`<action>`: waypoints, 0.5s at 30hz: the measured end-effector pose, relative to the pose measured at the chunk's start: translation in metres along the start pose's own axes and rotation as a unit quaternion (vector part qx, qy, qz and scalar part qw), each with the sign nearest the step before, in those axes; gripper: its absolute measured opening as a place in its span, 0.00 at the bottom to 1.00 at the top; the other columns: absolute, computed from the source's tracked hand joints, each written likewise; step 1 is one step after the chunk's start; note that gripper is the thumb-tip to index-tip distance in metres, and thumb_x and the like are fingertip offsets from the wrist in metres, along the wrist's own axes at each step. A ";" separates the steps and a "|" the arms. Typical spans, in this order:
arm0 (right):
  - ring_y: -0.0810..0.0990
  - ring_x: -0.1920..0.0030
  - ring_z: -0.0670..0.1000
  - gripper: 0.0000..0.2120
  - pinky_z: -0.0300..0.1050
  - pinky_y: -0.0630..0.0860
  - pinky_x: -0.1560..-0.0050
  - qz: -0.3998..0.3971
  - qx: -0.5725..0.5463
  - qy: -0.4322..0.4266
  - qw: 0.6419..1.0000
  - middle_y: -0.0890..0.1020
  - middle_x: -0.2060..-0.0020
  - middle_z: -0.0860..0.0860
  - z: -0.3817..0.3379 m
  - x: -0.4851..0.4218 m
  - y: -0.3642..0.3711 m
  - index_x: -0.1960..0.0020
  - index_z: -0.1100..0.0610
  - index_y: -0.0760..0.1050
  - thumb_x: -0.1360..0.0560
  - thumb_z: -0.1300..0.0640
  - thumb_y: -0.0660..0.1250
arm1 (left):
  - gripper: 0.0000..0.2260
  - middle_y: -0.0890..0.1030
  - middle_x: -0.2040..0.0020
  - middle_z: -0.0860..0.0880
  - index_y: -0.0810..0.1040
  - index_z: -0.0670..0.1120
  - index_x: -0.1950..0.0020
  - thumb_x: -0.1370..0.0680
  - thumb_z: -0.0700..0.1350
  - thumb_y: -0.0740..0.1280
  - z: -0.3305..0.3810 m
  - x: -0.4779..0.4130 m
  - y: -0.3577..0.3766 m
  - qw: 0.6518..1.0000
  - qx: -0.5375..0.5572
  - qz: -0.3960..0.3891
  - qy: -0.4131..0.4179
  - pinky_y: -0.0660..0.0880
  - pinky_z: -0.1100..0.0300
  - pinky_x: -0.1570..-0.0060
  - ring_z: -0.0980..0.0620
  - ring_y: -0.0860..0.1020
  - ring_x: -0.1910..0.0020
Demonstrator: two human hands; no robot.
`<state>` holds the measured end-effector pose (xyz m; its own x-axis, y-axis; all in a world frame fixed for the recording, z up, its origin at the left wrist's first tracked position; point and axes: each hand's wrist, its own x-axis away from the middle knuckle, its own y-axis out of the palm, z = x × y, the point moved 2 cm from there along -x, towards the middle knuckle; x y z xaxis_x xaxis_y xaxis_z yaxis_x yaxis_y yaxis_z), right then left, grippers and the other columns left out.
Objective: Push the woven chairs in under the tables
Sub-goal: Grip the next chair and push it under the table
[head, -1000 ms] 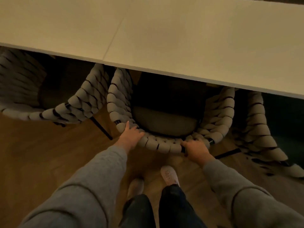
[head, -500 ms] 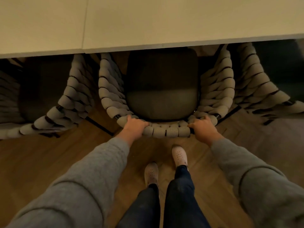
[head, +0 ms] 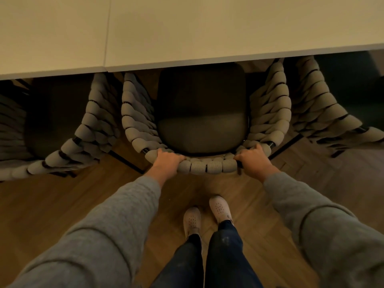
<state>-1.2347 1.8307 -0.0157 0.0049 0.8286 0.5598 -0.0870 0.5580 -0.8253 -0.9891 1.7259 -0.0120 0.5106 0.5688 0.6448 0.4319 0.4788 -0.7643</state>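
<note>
A woven chair (head: 207,166) with thick grey rope wrapping and a dark seat cushion stands right in front of me, its front part under the pale table (head: 187,28). My left hand (head: 167,162) grips the top rail of the backrest at its left corner, fingers curled over it. At the right corner my right hand (head: 254,157) grips the same rail. The seat's far edge is hidden below the tabletop.
A second woven chair (head: 87,134) stands at the left and a third woven chair (head: 315,113) at the right, both partly under the table. Wooden floor (head: 52,204) lies around my feet (head: 207,213).
My hands went from resting on the backrest rail to gripping it. The chair sits straighter to the table edge and my view has shifted to face it squarely.
</note>
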 end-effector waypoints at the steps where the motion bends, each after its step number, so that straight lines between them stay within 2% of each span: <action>1: 0.76 0.42 0.53 0.13 0.57 0.61 0.33 0.003 0.003 0.002 1.000 0.79 0.46 0.48 0.002 -0.004 -0.002 0.39 0.45 0.74 0.22 0.56 0.62 | 0.21 0.77 0.36 0.52 0.68 0.58 0.30 0.22 0.50 0.66 -0.001 -0.003 -0.002 1.000 0.001 0.001 -0.001 0.56 0.37 0.31 0.46 0.72 0.33; 7: 0.75 0.40 0.52 0.14 0.57 0.59 0.30 0.007 -0.011 0.009 1.000 0.79 0.44 0.47 0.019 -0.017 -0.011 0.38 0.43 0.74 0.21 0.54 0.62 | 0.22 0.77 0.36 0.50 0.68 0.56 0.29 0.21 0.44 0.65 0.004 -0.018 -0.016 1.000 0.008 0.000 0.001 0.50 0.33 0.30 0.45 0.70 0.32; 15: 0.75 0.39 0.52 0.15 0.55 0.58 0.30 -0.008 0.017 0.013 1.000 0.78 0.41 0.46 0.041 -0.027 -0.009 0.38 0.43 0.75 0.23 0.54 0.63 | 0.20 0.77 0.37 0.50 0.69 0.54 0.31 0.22 0.42 0.65 0.017 -0.037 -0.021 1.000 0.004 -0.011 -0.004 0.50 0.31 0.30 0.44 0.71 0.33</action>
<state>-1.2747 1.8014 -0.0208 0.0322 0.8210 0.5700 -0.1210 0.5693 -0.8132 -1.0297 1.7064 -0.0195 0.4959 0.5631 0.6610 0.4360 0.4968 -0.7504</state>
